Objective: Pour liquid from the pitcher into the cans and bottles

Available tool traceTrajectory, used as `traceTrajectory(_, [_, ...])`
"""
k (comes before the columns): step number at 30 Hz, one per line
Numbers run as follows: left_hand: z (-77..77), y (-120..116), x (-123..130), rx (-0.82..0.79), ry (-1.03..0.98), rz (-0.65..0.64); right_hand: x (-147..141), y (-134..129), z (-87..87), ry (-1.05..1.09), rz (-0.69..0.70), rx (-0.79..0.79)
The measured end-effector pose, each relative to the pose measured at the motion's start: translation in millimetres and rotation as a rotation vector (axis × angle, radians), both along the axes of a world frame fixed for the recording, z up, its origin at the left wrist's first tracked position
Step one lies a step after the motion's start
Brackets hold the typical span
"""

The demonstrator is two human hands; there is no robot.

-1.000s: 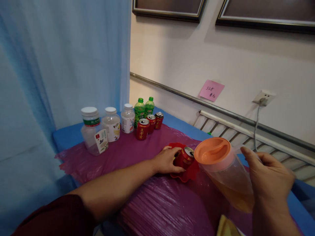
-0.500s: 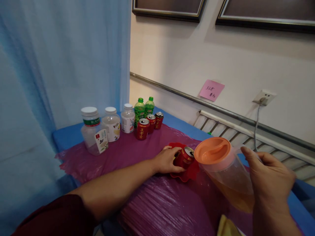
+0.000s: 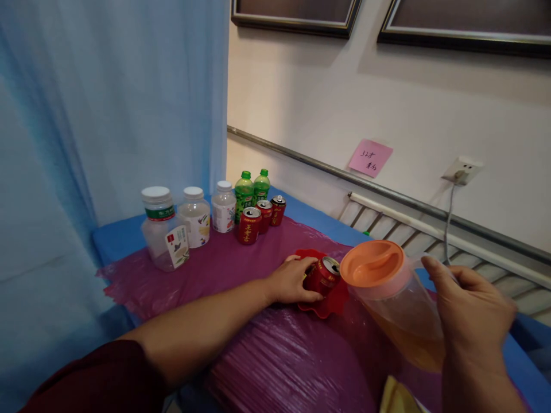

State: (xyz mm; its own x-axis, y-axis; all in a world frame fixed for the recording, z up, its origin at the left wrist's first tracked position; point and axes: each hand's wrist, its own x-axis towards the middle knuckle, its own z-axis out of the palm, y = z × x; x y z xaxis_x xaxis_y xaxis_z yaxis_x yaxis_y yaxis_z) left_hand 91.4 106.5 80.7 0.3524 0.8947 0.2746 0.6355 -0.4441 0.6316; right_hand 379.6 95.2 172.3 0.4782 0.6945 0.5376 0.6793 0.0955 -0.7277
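Observation:
My left hand [image 3: 294,280] is closed around the side of a red drink can [image 3: 322,277], which leans a little to the right over a red scalloped mat or dish [image 3: 321,310]. The can's top faces up and shows its opening. My right hand [image 3: 473,310] grips the handle of a clear plastic pitcher [image 3: 398,304] with an orange lid [image 3: 372,263]. The pitcher is tilted left and holds amber liquid in its lower part. Its lid edge is right beside the can's rim; whether they touch I cannot tell. No stream of liquid is visible.
Several clear jars with white lids [image 3: 157,229], two green bottles [image 3: 244,189] and three red cans [image 3: 249,225] stand at the back left. Purple plastic sheeting [image 3: 275,355] covers the blue table [image 3: 116,232]. A yellow cloth-like thing [image 3: 398,396] lies at the front. Behind are a radiator [image 3: 387,221] and wall pipe.

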Motion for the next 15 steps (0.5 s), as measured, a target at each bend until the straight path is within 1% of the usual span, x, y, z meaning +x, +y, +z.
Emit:
traceTrajectory(6, [1.1, -1, 0, 0.011, -0.022, 0.01, -2, 6, -5.3, 0.019, 0.042, -0.003])
traceTrajectory(10, [4.1, -2, 1, -0.011, -0.017, 0.024, -2, 12, -11.3, 0.075, 0.079, 0.007])
traceTrajectory(12, [5.2, -2, 0, -0.01, -0.023, 0.024, 1, 19, -18.1, 0.108, 0.097, 0.035])
traceTrajectory(15, [5.5, -1, -1, 0.005, -0.051, 0.044, 11, 34, -34.8, 0.174, 0.123, 0.058])
